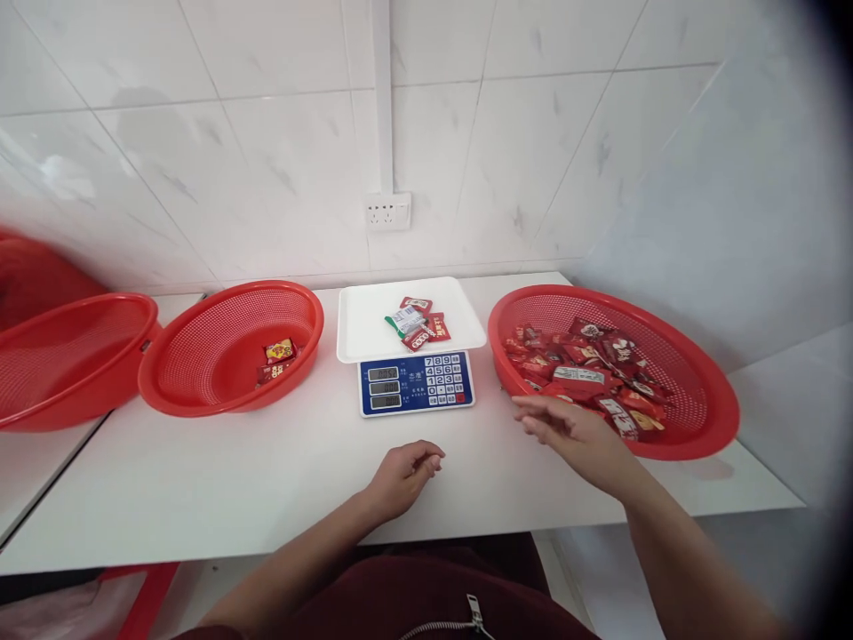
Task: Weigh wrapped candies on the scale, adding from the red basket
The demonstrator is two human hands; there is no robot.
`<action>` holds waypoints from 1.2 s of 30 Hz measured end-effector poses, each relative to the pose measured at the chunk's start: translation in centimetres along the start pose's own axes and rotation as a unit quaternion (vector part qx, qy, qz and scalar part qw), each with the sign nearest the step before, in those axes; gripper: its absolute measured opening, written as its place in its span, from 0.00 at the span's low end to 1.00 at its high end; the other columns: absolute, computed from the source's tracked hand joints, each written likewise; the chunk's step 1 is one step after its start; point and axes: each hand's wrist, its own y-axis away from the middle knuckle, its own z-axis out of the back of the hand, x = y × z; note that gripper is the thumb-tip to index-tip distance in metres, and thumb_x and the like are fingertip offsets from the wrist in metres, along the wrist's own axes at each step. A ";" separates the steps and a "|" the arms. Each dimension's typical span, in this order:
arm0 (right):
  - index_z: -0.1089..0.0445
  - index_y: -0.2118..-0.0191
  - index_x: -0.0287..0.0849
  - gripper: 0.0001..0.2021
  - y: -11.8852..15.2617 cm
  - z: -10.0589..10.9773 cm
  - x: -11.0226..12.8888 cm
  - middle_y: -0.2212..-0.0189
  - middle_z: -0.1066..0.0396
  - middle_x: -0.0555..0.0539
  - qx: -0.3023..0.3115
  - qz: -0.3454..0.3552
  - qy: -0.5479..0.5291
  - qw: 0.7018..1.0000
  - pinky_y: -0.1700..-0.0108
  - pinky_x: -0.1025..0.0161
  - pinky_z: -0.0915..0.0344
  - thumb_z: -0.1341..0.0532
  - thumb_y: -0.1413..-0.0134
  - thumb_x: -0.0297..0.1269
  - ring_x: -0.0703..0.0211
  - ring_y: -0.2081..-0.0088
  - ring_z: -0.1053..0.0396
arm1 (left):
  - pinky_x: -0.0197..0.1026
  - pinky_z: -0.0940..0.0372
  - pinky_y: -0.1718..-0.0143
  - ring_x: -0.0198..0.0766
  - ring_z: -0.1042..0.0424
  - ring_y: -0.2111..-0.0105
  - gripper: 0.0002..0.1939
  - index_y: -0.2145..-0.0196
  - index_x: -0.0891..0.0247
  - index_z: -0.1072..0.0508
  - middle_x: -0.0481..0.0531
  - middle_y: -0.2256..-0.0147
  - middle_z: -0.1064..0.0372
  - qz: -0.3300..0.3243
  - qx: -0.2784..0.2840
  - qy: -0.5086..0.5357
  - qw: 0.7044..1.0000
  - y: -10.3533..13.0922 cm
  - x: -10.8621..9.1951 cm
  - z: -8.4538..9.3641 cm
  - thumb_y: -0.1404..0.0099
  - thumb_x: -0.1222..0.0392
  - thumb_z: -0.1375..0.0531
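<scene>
My left hand [403, 480] is over the table in front of the scale, its fingers curled together with nothing showing in them. Beside the near left rim of the right red basket [699, 373], my right hand [579, 436] hangs with fingers stretched forward and the thumb apart, holding nothing. That basket contains many small packets [579, 380], mostly red. Between the baskets stands a blue-fronted digital scale [417, 384] with a white tray [363, 324] on top. Several small packets [419, 324] lie on the tray, mostly red, one green and white.
A second red basket [193, 342] to the left holds a few small packets [276, 360]. Farther left, another red basket [73, 356] stands on an adjoining table. A wall socket [388, 212] is on the tiled wall behind the white table [267, 480].
</scene>
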 end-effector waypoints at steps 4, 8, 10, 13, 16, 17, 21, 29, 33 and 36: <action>0.30 0.58 0.65 0.12 1.7 -0.3 -0.6 0.61 0.25 0.44 0.008 -0.010 -0.035 0.999 0.57 0.46 0.30 0.42 0.50 0.51 0.46 0.62 0.28 | 0.46 0.37 0.62 0.46 0.29 0.65 0.14 0.61 0.50 0.25 0.54 0.64 0.25 -0.018 0.032 -0.024 0.999 -1.0 -0.1 -1.0 0.38 0.50 0.47; 0.31 0.58 0.68 0.12 2.4 0.1 0.3 0.60 0.25 0.45 0.006 0.004 -0.042 0.999 0.54 0.42 0.32 0.41 0.50 0.50 0.43 0.58 0.29 | 0.47 0.37 0.62 0.48 0.29 0.66 0.12 0.63 0.49 0.23 0.54 0.65 0.24 -0.029 0.016 -0.024 0.999 -1.3 -0.1 -1.3 0.39 0.50 0.45; 0.30 0.58 0.68 0.11 2.7 0.6 0.8 0.60 0.25 0.46 0.008 0.004 -0.043 0.999 0.54 0.41 0.32 0.42 0.49 0.49 0.42 0.58 0.28 | 0.48 0.37 0.62 0.48 0.29 0.67 0.11 0.64 0.49 0.23 0.54 0.66 0.25 -0.023 0.002 -0.004 1.000 -1.4 0.2 -1.2 0.41 0.49 0.43; 0.29 0.57 0.68 0.11 2.9 1.8 1.8 0.60 0.24 0.47 0.034 0.021 -0.033 0.999 0.56 0.44 0.31 0.43 0.47 0.47 0.45 0.59 0.28 | 0.48 0.36 0.62 0.48 0.29 0.67 0.10 0.66 0.47 0.24 0.52 0.67 0.25 0.003 -0.007 0.028 1.000 -1.9 0.8 -1.0 0.42 0.47 0.42; 0.28 0.54 0.56 0.14 2.3 3.8 2.6 0.61 0.24 0.48 0.047 0.076 0.015 0.996 0.56 0.51 0.30 0.44 0.45 0.44 0.50 0.60 0.27 | 0.49 0.35 0.62 0.50 0.29 0.66 0.09 0.67 0.45 0.25 0.50 0.68 0.25 0.021 -0.001 0.020 1.000 -2.5 1.0 -0.9 0.45 0.45 0.40; 0.28 0.53 0.52 0.15 1.9 4.7 2.7 0.61 0.24 0.48 0.043 0.088 0.040 0.994 0.56 0.53 0.31 0.44 0.44 0.44 0.52 0.60 0.28 | 0.49 0.35 0.61 0.51 0.29 0.66 0.09 0.68 0.45 0.25 0.49 0.68 0.25 0.022 0.002 0.014 1.000 -2.6 0.9 -0.9 0.45 0.45 0.40; 0.27 0.56 0.49 0.13 -1.9 8.3 1.7 0.59 0.24 0.51 -0.020 0.040 0.133 0.990 0.59 0.61 0.33 0.45 0.43 0.40 0.56 0.59 0.28 | 0.50 0.35 0.60 0.51 0.29 0.65 0.09 0.68 0.45 0.25 0.50 0.69 0.26 0.023 0.022 -0.003 1.000 -2.7 0.8 -0.9 0.46 0.44 0.40; 0.29 0.75 0.40 0.10 -12.9 9.8 -0.6 0.75 0.26 0.49 -0.064 -0.050 0.239 0.968 0.62 0.61 0.34 0.38 0.47 0.39 0.61 0.70 0.29 | 0.52 0.36 0.61 0.52 0.29 0.67 0.08 0.68 0.43 0.25 0.49 0.69 0.26 0.023 0.015 0.009 1.000 -2.7 1.1 -1.0 0.46 0.45 0.40; 0.28 0.73 0.40 0.17 -13.2 7.7 -0.4 0.77 0.26 0.50 -0.071 -0.035 0.219 0.973 0.62 0.61 0.34 0.44 0.44 0.48 0.61 0.69 0.29 | 0.52 0.36 0.61 0.51 0.29 0.66 0.08 0.68 0.43 0.25 0.50 0.69 0.26 0.017 0.004 0.015 1.000 -2.4 1.1 -1.0 0.45 0.45 0.41; 0.29 0.77 0.45 0.19 -12.3 6.4 -1.4 0.81 0.27 0.49 -0.134 0.002 0.134 0.982 0.63 0.59 0.34 0.47 0.44 0.49 0.57 0.71 0.29 | 0.53 0.35 0.62 0.51 0.29 0.67 0.09 0.67 0.43 0.25 0.51 0.69 0.26 0.014 -0.001 0.009 1.000 -2.3 1.4 -1.1 0.45 0.43 0.41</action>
